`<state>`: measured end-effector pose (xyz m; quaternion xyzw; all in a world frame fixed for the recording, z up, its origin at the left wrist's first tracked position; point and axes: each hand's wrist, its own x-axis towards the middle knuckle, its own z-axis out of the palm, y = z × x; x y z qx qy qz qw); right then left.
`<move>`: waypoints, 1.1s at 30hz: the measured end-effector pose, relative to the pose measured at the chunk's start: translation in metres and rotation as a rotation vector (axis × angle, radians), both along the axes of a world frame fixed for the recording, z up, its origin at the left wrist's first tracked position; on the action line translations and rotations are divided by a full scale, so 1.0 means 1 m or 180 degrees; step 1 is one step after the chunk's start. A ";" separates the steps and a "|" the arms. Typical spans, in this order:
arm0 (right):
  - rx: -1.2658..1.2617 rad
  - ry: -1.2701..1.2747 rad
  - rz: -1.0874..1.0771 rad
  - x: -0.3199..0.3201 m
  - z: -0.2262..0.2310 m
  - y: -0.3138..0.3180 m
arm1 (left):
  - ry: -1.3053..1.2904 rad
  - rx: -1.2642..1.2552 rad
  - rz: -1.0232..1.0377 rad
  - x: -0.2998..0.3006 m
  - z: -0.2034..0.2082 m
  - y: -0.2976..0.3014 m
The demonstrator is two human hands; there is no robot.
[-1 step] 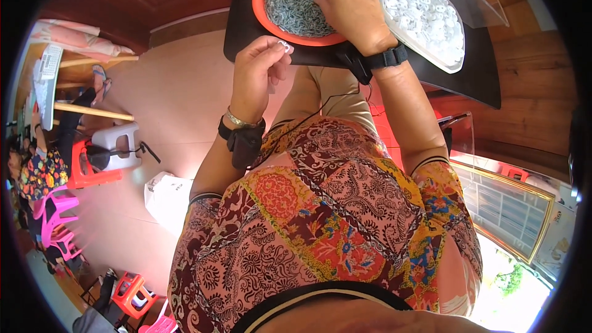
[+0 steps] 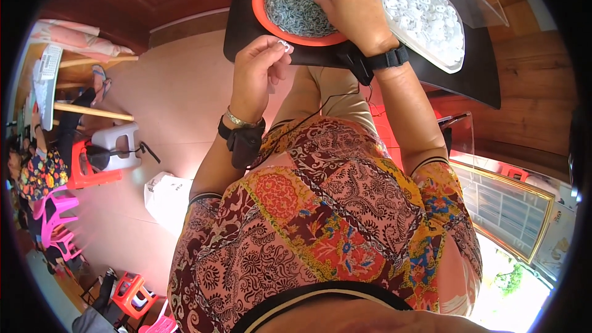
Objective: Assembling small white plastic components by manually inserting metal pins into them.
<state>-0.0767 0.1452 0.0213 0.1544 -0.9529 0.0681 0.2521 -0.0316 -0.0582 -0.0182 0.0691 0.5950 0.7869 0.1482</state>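
Observation:
Between thumb and forefinger, my left hand pinches a small white plastic piece near the table's front edge. My right hand reaches over the right side of an orange-red round dish. Its bent fingertips touch a heap of small grey screws in that dish; whatever they grip is hidden. Right of this hand, a white tray is filled with many small white plastic pieces. Both containers stand on a black tabletop.
A clear plastic bag lies along the far edge. A black cable hangs by my lap. Wood panelling borders the table's right. To the left are a grey stool, a white bag, red and pink stools, and another person at another table.

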 end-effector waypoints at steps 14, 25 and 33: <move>-0.3109 -0.0950 0.0456 0.018 0.014 -0.001 | 0.0054 0.0412 -0.0091 -0.007 0.019 0.019; -0.4285 -0.1521 0.1123 0.062 0.009 -0.014 | 0.0224 0.0663 -0.0296 0.009 0.035 0.038; -0.4560 -0.1329 0.1063 0.071 0.001 -0.017 | 0.0371 0.0262 -0.0247 0.013 0.034 0.043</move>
